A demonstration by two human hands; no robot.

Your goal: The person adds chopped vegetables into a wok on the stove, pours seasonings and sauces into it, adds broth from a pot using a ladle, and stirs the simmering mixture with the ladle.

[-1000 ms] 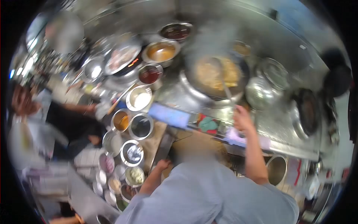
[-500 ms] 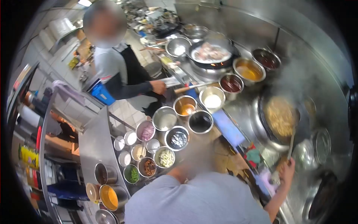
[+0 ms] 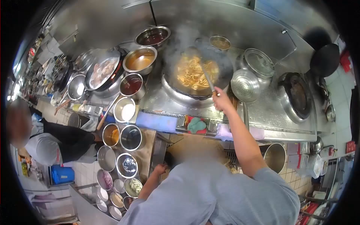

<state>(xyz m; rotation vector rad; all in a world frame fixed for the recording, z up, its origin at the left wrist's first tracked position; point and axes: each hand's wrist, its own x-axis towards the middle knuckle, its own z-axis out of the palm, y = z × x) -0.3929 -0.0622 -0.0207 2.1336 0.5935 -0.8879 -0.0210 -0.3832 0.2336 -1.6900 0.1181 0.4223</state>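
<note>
My right hand [image 3: 222, 100] is closed around the handle end of a long ladle [image 3: 207, 78]. The ladle's head lies at the far side of a steaming wok [image 3: 225, 71], hazy in the steam. Thick yellow-brown noodles [image 3: 193, 73] fill the wok. My left hand [image 3: 160, 169] is low at my left side, by the counter edge near the metal bowls. Its fingers look curled, and whatever they hold cannot be made out. Closest to it are a bowl of cut pale green vegetable [image 3: 133, 186] and a bowl with a shiny liquid [image 3: 127, 165].
A perforated strainer [image 3: 245, 85] lies right of the wok, beside a lidded pot [image 3: 259, 63]. Bowls of amber liquid [image 3: 140, 60] and dark red sauce [image 3: 131, 85] stand to its left. Another wok [image 3: 103, 71] holds pale pieces. A co-worker [image 3: 48, 142] stands at far left.
The view has swung right, bringing the wok to the middle and the co-worker to the left edge. My left hand has come into sight. The right hand still holds the ladle in the wok.
</note>
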